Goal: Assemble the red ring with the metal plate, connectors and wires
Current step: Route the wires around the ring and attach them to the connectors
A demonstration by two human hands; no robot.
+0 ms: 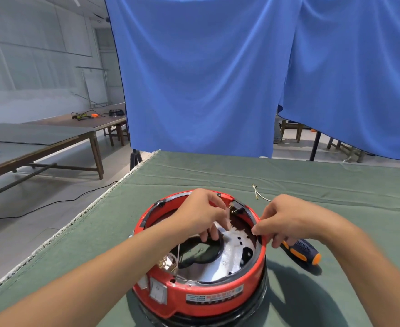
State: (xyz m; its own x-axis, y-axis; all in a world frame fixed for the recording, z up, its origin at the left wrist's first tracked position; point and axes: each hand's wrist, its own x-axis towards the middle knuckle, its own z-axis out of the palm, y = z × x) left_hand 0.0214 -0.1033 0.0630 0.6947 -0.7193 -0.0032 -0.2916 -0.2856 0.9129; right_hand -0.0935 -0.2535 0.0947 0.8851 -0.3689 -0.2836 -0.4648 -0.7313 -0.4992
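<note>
Head view looks down on a worktop (288, 175) under green cloth, with the red ring (201, 296) sitting low in the centre of the frame. A shiny metal plate (227, 258) lies inside the ring, with a large round opening at its middle. The left hand (200, 211) reaches in over the ring's far rim, fingers curled, its fingertips (209, 234) down at the edge of the plate's opening; it seems to pinch something small near the black connector (238, 206) at the far rim, but what it holds cannot be told. The right hand (286, 218) is at the right of centre, thumb and fingers pinching the ring's right rim. Thin white wires (177, 253) run up from brass terminals at the lower left inside the ring. A white switch (157, 291) is set in the ring's near wall, beside a label (214, 295). A screwdriver (302, 251) with a black and orange handle lies on the cloth just right of the ring, partly under the right hand. A loose short wire (260, 193) lies on the cloth beyond the hands. Blue curtains (206, 74) hang across the upper frame.
</note>
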